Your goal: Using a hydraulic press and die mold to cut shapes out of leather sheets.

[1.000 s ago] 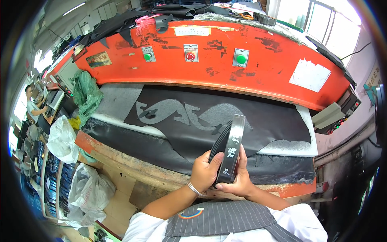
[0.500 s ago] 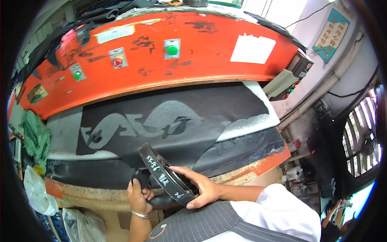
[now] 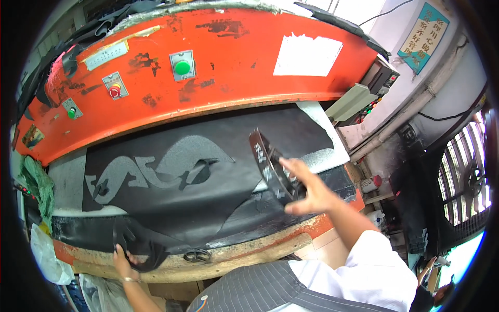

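My right hand (image 3: 314, 192) grips a dark, curved metal cutting die (image 3: 266, 165) with white marks on its side. The die is raised on edge, over the right part of a black leather sheet (image 3: 270, 122). Two S-like curved cutouts in the sheet show the pale grey below, with small dark scraps (image 3: 198, 171) lying in them. At the front left, my left hand (image 3: 125, 261) pinches a limp black leather piece (image 3: 149, 255), which drapes at the table's front edge. Between my arms, a small dark ring-shaped object (image 3: 197, 256) rests on that edge.
A large red press beam (image 3: 234, 67) with green and red buttons spans the far side. Under the sheet lies a pale cutting board (image 3: 67, 179). A control box (image 3: 358, 99) stands at the far right, green netting (image 3: 36, 187) and clear plastic bags (image 3: 47, 252) at the left.
My right hand has carried the die away from my body, up and right over the sheet. My left hand has moved left with the black leather piece. The view has shifted too.
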Demonstrator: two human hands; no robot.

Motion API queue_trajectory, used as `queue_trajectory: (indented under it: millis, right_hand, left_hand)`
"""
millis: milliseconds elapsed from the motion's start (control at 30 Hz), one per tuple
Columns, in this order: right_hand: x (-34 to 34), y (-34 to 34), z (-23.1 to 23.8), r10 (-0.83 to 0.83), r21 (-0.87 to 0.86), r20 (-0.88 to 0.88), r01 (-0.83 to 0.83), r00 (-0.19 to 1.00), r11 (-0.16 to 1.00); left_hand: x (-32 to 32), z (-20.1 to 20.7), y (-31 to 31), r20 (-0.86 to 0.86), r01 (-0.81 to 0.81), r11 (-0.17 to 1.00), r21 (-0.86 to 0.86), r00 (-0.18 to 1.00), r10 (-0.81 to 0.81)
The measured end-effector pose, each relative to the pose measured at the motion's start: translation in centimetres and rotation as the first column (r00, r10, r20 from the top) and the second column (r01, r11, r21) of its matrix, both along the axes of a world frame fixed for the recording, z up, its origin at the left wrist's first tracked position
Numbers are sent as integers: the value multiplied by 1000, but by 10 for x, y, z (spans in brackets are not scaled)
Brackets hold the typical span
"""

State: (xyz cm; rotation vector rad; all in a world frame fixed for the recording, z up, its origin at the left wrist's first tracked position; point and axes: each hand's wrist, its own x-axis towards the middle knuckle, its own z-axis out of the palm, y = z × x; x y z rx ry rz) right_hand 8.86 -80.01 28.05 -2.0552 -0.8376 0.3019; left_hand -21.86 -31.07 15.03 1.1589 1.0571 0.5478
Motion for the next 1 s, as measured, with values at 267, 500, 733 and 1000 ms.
queue_trajectory:
  millis: [267, 500, 733, 1000]
  right_hand:
    - [142, 21, -40, 437, -492, 367, -227, 822, 841]
    - [174, 49, -63, 562, -581, 290, -324, 775, 747]
    - [125, 1, -88, 24, -381, 462, 174, 886, 908]
    - [103, -5, -125, -238, -105, 486, 327, 841, 939]
  left_hand:
    - [101, 51, -38, -423, 302, 360, 883, 845, 327]
    - [277, 43, -244, -272, 439, 379, 815, 866, -419]
    - [313, -20, -277, -338, 476, 292, 830, 844, -416]
    - [315, -11, -288, -351, 521, 335, 785, 820, -453]
